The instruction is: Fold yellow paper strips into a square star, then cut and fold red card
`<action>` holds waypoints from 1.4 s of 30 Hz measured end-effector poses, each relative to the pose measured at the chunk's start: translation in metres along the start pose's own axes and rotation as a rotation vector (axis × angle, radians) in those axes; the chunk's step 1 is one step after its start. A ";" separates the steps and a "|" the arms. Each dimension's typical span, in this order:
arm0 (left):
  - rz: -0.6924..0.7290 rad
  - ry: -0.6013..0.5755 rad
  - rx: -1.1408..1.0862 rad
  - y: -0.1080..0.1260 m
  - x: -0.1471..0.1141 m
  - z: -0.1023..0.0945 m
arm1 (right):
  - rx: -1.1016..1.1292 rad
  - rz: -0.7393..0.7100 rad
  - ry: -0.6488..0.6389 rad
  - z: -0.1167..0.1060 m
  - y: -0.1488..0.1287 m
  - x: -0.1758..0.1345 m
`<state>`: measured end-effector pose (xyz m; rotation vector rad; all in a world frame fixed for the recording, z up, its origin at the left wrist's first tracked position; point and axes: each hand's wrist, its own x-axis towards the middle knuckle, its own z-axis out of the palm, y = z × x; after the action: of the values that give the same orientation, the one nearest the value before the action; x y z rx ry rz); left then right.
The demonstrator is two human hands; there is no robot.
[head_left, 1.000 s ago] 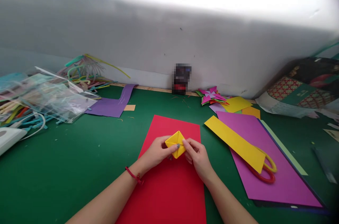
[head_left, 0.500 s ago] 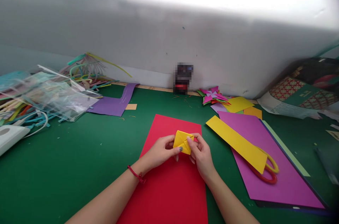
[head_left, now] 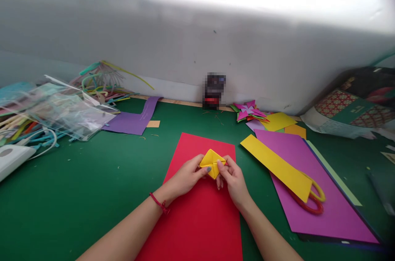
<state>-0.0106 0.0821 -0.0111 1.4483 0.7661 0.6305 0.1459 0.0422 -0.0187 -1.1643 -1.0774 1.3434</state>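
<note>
Between my two hands is a small folded piece of yellow paper, squarish with crease lines meeting near its middle. My left hand pinches its left corner, the thumb lying on top. On the right corner, my right hand is closed with its thumb pressed on the upper face. Fingers of both hands go partly out of sight behind the paper. Beneath them, a large red sheet lies on the green tabletop.
At right, scissors lie partly under a yellow strip on purple paper. Folded paper stars are piled at the back. Pipe cleaners and a clear plastic bag fill the left, near a white power strip.
The yellow folded paper has been turned in my hands, so one corner now points away from me. Both hands have shifted slightly and still grip it.
</note>
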 end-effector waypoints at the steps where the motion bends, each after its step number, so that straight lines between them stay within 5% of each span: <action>1: -0.001 -0.001 -0.011 0.000 0.000 0.000 | -0.006 0.004 0.001 0.000 0.000 0.000; 23: -0.018 0.125 0.050 -0.002 0.000 0.004 | -0.080 0.021 -0.019 0.006 0.002 -0.002; 32: -0.043 0.103 0.014 -0.002 -0.001 0.002 | -0.057 0.036 -0.058 0.005 -0.002 -0.002; 42: -0.052 -0.054 -0.132 0.006 -0.001 -0.001 | 0.009 0.041 0.024 0.002 0.002 0.000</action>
<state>-0.0118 0.0825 -0.0053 1.3156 0.7051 0.5886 0.1436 0.0423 -0.0201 -1.1986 -1.0343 1.3618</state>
